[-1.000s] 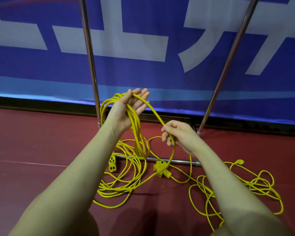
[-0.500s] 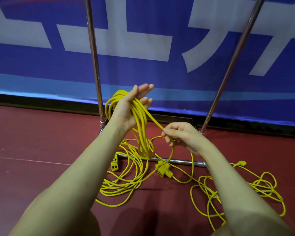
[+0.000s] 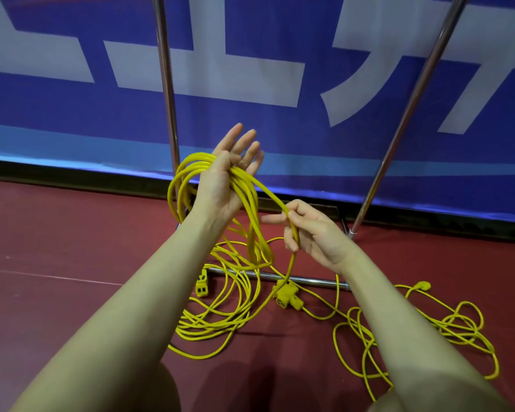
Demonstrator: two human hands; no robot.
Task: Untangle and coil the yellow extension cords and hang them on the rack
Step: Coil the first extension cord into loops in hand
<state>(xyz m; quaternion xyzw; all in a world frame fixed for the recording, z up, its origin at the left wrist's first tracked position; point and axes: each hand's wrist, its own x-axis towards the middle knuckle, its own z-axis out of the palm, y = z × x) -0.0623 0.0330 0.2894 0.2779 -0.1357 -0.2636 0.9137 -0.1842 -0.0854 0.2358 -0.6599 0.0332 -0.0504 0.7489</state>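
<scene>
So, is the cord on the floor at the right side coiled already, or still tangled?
Still tangled. The cord on the floor lies in loose, crossing loops, spread out unevenly. Only the loops over the left hand are gathered.

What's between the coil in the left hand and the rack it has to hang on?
Nothing solid. The coil lies over the open left hand, right beside the rack's left pole. But its cord runs through the right hand down to the tangle draped over the rack's base bar. The top rail is out of view.
</scene>
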